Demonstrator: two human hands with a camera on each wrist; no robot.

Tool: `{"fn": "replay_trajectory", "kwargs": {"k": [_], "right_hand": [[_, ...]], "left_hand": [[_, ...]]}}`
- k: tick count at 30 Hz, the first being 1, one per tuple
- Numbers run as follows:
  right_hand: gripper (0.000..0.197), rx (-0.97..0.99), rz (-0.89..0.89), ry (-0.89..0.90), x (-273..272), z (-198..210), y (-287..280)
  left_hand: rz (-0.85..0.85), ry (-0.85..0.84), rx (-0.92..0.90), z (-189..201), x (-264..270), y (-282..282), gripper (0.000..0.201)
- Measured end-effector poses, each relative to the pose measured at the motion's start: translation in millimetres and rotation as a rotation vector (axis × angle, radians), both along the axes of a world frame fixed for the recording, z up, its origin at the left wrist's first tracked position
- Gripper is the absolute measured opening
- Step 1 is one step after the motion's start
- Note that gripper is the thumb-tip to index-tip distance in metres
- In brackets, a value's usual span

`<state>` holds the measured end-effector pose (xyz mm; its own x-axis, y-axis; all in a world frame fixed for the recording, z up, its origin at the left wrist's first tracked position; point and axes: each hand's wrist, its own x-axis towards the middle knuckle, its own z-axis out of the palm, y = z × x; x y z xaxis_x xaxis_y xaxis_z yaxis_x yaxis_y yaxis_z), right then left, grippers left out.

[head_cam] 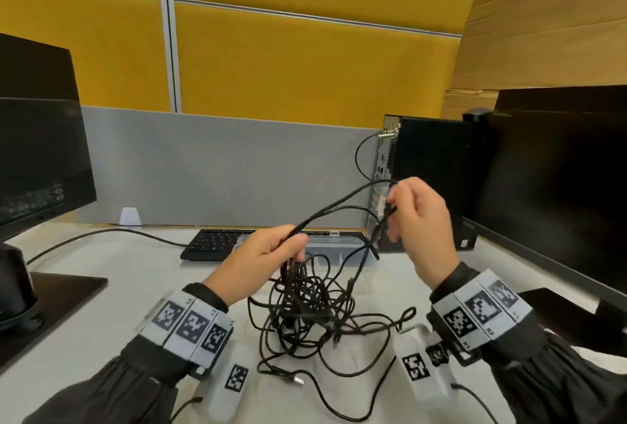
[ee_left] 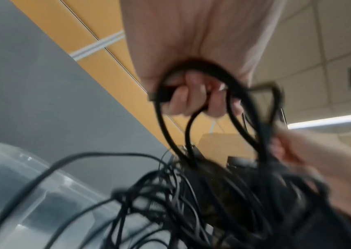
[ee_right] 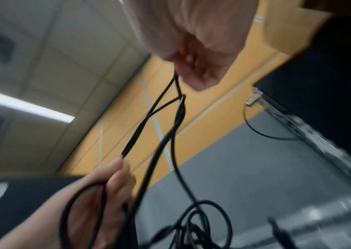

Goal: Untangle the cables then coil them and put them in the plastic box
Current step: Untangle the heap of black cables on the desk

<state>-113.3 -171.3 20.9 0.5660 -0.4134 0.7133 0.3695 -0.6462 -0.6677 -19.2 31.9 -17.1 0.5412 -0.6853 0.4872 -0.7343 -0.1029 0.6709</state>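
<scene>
My fingers [head_cam: 398, 199] on the right hand [head_cam: 420, 230] pinch a bend of black cable up in the air, in front of the computer case [head_cam: 427, 179]. My left hand [head_cam: 258, 262] sits lower, its fingers curled round several strands that run up to the right hand. Below both hands the tangle of cables [head_cam: 315, 308] lies in a loose heap on the white surface [head_cam: 101, 321], some loops spilling toward me. The clear plastic box [head_cam: 334, 248] stands just behind the heap, in front of the keyboard [head_cam: 210, 243]. A monitor [head_cam: 37, 138] stands at each side.

From the left wrist, blurred, my left fingers [ee_left: 191, 101] are closed over a plug end and a couple of loops of cable [ee_left: 240, 104]. The tangle [ee_left: 191, 210] hangs below, the box [ee_left: 21, 193] is at lower left, and my right hand [ee_left: 311, 161] shows at the right edge.

From the right wrist, also blurred, my right fingertips [ee_right: 193, 74] press together on the cable [ee_right: 170, 104], whose strands drop down to my left hand [ee_right: 106, 193], which is wrapped round a loop.
</scene>
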Motion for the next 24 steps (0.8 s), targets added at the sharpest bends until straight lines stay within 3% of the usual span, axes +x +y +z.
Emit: {"fn": "replay_trajectory", "kwargs": {"k": [2, 4, 7, 11, 16, 20, 24], "right_hand": [[0.028, 0.246, -0.039, -0.064, 1.0, -3.2, -11.4], [0.027, 0.357, -0.052, 0.026, 0.7, -2.3, -21.4], [0.019, 0.158, -0.014, 0.261, 0.2, 1.2, -25.0], [0.012, -0.009, 0.036, 0.313, -2.7, 15.7, -16.0], [0.028, -0.010, 0.466, 0.562, -19.5, 45.6, -18.1], [0.032, 0.323, 0.470, 0.232, -13.7, 45.4, -15.6], [0.034, 0.573, 0.413, -0.030, -4.0, 35.8, -11.4]], "left_hand": [[0.030, 0.009, 0.052, -3.5, 4.0, 8.6, 0.034], [0.063, 0.029, 0.080, -8.3, 5.0, 17.0, 0.040], [0.031, 0.109, 0.008, -16.4, -4.0, 14.7, 0.039], [0.045, 0.150, -0.071, -21.6, -6.2, 14.6, 0.039], [0.066, 0.384, -0.295, -18.2, -5.0, 21.0, 0.033], [-0.049, 0.585, -0.397, -5.3, -8.4, 24.4, 0.030], [-0.118, 0.655, -0.315, 2.1, -10.8, 24.1, 0.036]]}}
